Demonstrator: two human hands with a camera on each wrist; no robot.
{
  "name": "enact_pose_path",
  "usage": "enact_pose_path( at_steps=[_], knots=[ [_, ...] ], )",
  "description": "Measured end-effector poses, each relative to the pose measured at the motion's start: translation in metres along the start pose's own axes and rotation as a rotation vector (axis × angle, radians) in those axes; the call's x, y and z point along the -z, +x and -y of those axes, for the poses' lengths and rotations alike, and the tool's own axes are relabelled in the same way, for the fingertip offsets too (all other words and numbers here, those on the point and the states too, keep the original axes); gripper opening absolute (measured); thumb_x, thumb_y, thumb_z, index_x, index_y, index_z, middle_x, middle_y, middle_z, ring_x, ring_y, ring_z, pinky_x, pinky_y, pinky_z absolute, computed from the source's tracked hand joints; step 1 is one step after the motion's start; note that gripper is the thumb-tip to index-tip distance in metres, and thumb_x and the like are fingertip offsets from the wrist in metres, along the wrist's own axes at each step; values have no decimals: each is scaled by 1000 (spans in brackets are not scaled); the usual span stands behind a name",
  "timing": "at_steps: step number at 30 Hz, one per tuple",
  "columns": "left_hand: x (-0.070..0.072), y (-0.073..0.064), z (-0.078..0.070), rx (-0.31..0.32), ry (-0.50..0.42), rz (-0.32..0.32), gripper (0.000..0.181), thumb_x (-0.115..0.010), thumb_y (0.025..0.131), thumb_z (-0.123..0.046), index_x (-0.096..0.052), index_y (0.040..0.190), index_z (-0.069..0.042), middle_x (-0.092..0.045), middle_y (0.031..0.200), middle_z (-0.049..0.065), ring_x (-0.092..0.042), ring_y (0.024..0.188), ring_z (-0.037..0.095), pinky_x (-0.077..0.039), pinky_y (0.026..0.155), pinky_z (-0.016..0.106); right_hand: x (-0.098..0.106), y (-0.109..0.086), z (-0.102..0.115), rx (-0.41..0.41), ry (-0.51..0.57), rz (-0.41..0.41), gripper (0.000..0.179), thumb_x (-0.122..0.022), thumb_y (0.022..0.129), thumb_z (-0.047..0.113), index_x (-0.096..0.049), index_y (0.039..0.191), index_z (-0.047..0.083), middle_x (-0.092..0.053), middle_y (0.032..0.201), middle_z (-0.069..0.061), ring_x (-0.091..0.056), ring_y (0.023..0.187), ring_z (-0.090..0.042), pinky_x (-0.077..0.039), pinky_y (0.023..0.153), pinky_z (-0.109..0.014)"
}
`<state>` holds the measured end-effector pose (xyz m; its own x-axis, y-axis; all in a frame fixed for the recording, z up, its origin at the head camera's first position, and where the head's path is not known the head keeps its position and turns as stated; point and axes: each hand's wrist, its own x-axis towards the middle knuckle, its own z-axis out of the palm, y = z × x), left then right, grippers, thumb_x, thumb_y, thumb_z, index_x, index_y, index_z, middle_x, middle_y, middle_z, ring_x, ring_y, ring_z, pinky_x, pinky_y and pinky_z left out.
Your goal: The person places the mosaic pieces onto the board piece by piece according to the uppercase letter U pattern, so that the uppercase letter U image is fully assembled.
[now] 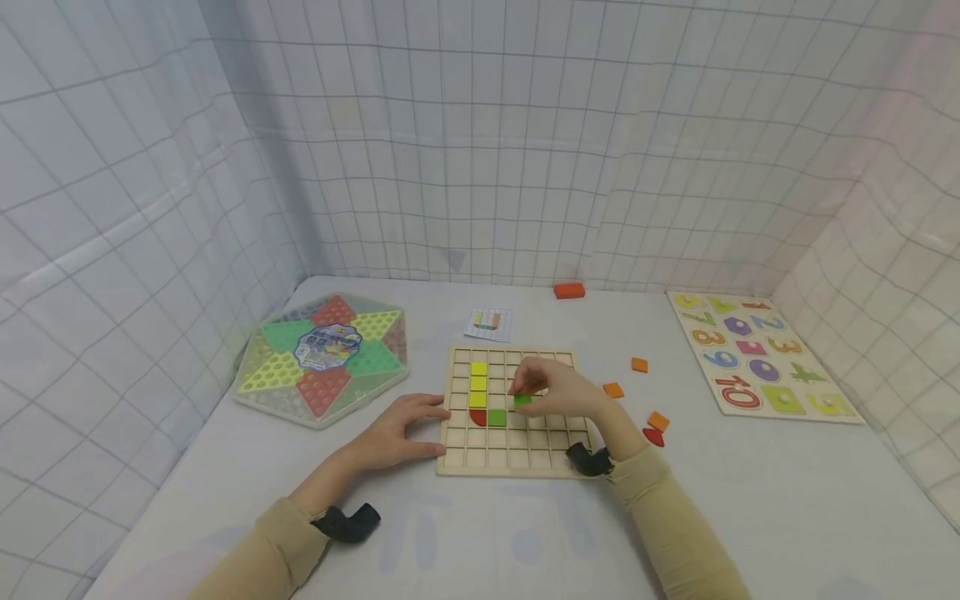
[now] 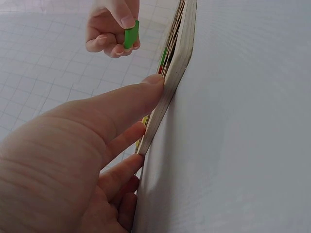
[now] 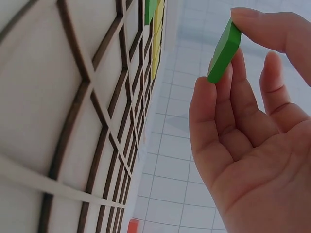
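Observation:
A wooden grid board (image 1: 510, 468) lies on the table. In its cells sit several yellow square tiles (image 1: 478, 384) in a column, a red quarter-round tile (image 1: 478, 417) below them and a green square tile (image 1: 497, 418) beside the red one. My right hand (image 1: 558, 390) pinches another green square tile (image 3: 225, 51) between thumb and fingertips, just above the board. My left hand (image 1: 393, 433) rests at the board's left edge, its thumb (image 2: 121, 104) and fingertips touching the side.
A pattern card (image 1: 489, 324) lies behind the board. Orange square tiles (image 1: 639, 365) and a red tile (image 1: 654, 437) lie to the right, with a number puzzle (image 1: 765, 358) beyond. A star-patterned game box (image 1: 322, 358) is at left, a red block (image 1: 569, 291) at the back.

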<state>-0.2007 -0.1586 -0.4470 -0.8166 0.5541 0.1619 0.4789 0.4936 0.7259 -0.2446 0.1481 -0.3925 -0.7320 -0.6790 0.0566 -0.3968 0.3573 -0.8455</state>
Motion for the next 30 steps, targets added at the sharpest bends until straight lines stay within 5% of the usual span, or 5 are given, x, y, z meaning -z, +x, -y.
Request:
enact_pose_path(
  at_steps=[17,30],
  knots=[
    [0,0,2,1,0,3,49,-74,81,-34,-62,123,-13,-44,141,12,-32,132,34,-27,105,54,-6,7,-13,-40,-11,21,26,-75,76,4,-59,97,7,-63,96,-6,-60,92,-18,-49,85,-31],
    [-1,1,2,3,2,4,47,-74,81,-34,-62,121,-13,-44,140,12,-32,132,34,-26,105,54,-10,8,-15,-91,-48,32,27,-77,75,7,-60,96,8,-63,94,-1,-58,89,-17,-48,83,-32]
  ],
)
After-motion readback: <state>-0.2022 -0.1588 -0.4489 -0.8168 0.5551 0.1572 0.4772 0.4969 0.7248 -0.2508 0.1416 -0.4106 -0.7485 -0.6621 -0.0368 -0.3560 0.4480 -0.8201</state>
